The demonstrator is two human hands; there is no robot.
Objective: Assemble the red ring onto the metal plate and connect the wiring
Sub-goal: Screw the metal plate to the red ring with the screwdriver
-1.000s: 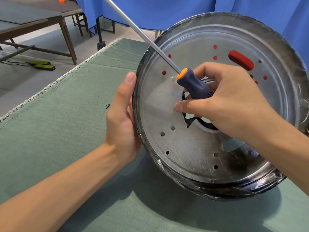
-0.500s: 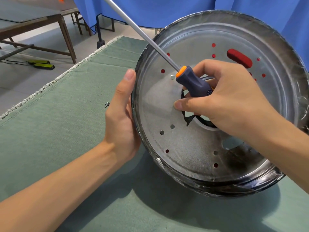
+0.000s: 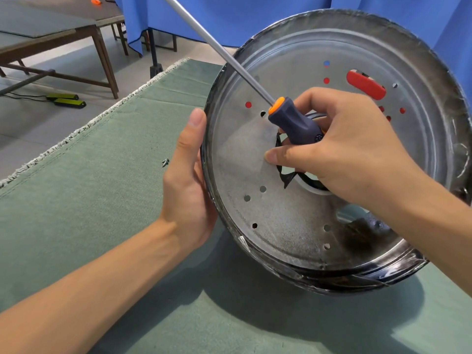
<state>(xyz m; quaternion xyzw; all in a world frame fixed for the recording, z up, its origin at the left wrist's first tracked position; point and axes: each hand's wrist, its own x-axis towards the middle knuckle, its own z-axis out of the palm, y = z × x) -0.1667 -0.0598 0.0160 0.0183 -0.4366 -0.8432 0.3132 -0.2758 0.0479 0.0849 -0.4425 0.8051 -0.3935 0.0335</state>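
Observation:
A round metal plate (image 3: pixel 288 226) with a black rim stands tilted on its edge on the green cloth. Red of the ring (image 3: pixel 366 84) behind it shows through a slot and several small holes. My left hand (image 3: pixel 187 180) grips the plate's left rim. My right hand (image 3: pixel 342 146) lies over the plate's centre hole, holding a screwdriver (image 3: pixel 293 123) by its dark handle with an orange collar. Its long shaft points up and away to the left. The centre hole and any wiring are mostly hidden by my right hand.
A small screw (image 3: pixel 165 162) lies on the green cloth (image 3: pixel 89 200) just left of my left hand. The cloth's frayed edge runs along the left. Beyond it stand wooden tables (image 3: pixel 58 37), yellow-black items on the floor (image 3: pixel 66 100) and a blue curtain (image 3: pixel 229 16).
The plate has turned slightly behind the ring: some holes that showed red now show dark or blue. Both hands keep their grip and position.

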